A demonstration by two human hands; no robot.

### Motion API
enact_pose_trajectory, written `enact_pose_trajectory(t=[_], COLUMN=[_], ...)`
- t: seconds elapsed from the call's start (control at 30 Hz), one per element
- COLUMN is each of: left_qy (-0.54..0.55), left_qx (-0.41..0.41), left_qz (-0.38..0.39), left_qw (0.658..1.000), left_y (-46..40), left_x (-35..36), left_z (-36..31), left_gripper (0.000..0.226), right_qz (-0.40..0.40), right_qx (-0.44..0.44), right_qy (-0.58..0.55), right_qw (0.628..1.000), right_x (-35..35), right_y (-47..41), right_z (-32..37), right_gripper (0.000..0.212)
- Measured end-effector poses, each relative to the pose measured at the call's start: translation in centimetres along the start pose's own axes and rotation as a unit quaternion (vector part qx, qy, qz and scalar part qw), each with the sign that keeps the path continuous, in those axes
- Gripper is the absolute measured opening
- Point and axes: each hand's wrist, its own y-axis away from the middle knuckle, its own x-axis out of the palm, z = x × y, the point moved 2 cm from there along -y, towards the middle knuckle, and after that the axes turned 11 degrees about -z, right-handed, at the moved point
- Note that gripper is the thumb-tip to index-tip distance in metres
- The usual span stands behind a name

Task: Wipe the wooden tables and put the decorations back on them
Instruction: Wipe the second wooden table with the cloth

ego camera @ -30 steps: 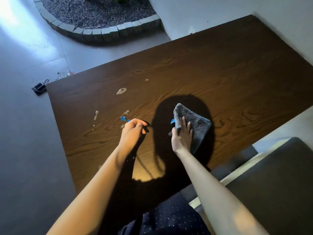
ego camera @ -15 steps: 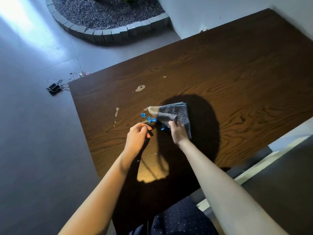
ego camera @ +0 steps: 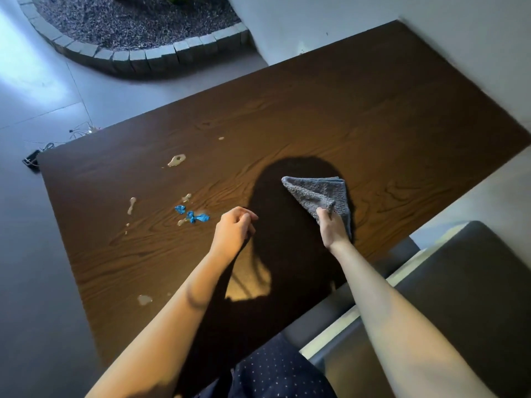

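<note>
Right hand [ego camera: 333, 229] gripping a folded grey cloth [ego camera: 319, 196], fingers curled round its near corner, the rest of the cloth lying on the dark wooden table [ego camera: 373, 116] inside a head-shaped shadow. Left hand [ego camera: 234, 232] hovering just left of the shadow, fingers loosely curled, holding nothing. Blue scraps [ego camera: 192, 215] and pale spills [ego camera: 176, 160] scattered toward the table's left edge, well apart from the cloth. Wide bare wood stretching beyond the cloth to the far and right edges. Near edge close to the body. Grey bench [ego camera: 459, 282] along the right side. Brick-edged gravel bed [ego camera: 138, 27] on the floor past the far-left corner.
</note>
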Motion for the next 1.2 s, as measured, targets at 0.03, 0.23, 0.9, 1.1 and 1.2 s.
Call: enact_pose_trajectory(t=[0.03, 0.23, 0.9, 1.1, 1.2], left_qy=[0.002, 0.004, -0.014, -0.014, -0.02], left_qx=[0.001, 0.0, 0.025, 0.016, 0.018], left_qz=[0.005, 0.015, 0.044, 0.047, 0.04], left_qw=[1.0, 1.0, 0.999, 0.999, 0.999], left_y=[-0.1, 0.0, 4.4, 6.0, 6.3], left_x=[0.9, 5.4, -4.0, -10.4, -12.5], left_z=[-0.5, -2.2, 4.1, 7.0, 7.7], left_gripper=[0.028, 0.028, 0.027, 0.025, 0.024], right_qz=[-0.015, -0.09, -0.127, -0.088, -0.082], right_qx=[0.007, 0.032, -0.047, -0.062, -0.045], right_qy=[0.0, -0.038, 0.071, 0.172, 0.138], right_qw=[1.0, 0.995, 0.988, 0.979, 0.986], right_x=[-1.2, -7.2, 3.0, 10.3, 13.9], right_y=[-0.7, -3.1, 11.1, 18.2, 20.7], right_z=[-0.5, -3.8, -4.2, -1.5, -1.0], right_gripper=[0.033, 0.038, 0.058, 0.061, 0.067])
